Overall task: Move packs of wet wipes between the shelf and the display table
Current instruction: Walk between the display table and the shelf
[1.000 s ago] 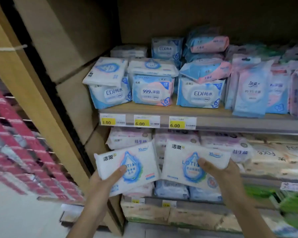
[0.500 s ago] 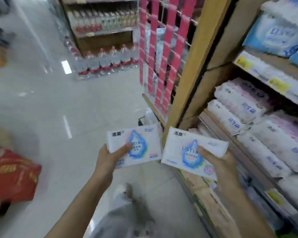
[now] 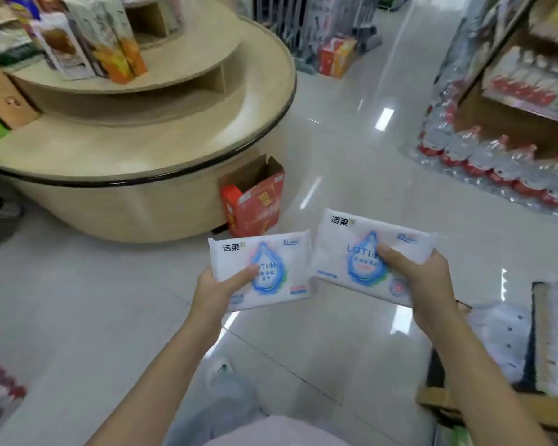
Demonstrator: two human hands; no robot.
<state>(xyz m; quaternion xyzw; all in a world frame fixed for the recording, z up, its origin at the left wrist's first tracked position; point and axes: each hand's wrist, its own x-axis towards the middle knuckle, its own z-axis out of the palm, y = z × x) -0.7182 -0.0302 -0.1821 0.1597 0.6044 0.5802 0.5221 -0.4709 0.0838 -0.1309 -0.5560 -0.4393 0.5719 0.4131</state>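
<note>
Over the shiny floor (image 3: 351,149), the left hand (image 3: 216,292) grips one wipes pack (image 3: 264,268) and the right hand (image 3: 427,284) grips another pack (image 3: 358,252), near the round tiered counter (image 3: 142,149).

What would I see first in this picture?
Two white wet wipes packs with blue drops, low in the middle: the left pack in the left hand, the right pack in the right hand. Up left stands the round display table, an open red carton at its foot.
</note>
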